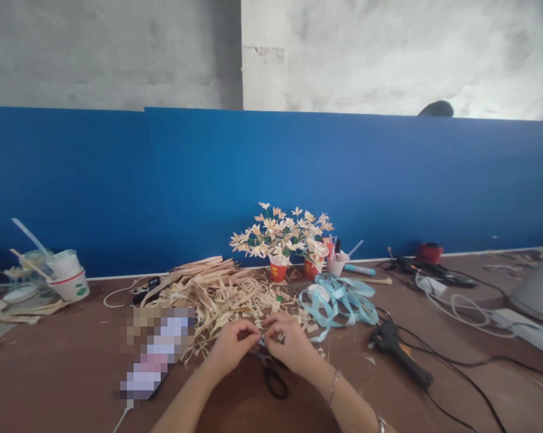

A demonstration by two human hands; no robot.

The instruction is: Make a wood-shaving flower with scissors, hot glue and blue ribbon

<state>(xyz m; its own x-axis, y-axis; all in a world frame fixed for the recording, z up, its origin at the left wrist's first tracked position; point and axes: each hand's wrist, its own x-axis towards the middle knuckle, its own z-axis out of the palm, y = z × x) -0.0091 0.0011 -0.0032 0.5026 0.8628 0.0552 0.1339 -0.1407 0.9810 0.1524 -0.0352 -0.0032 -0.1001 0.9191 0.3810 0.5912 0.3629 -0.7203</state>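
Observation:
My left hand [233, 347] and my right hand [293, 350] meet over the front of the table, fingertips almost touching. Thumb and forefinger are pinched on each. A tiny pale bluish bit shows between them, too small to name. Below the hands lies a pair of scissors [275, 383], its dark handle loop showing and its blades partly covered. Just beyond my fingers spreads a heap of dry straw-coloured strips and petal-like pieces [217, 294]. Light blue ribbon [338, 304] lies loosely coiled to the right of the heap.
Behind the heap, cream flowers [280, 231] stand in red cups [278, 272]. A glue gun [400, 352] with trailing cables lies at right. A blurred-out phone-like device [156, 361] lies at left, near a white tub [73, 285]. A blue partition [208, 180] borders the brown table.

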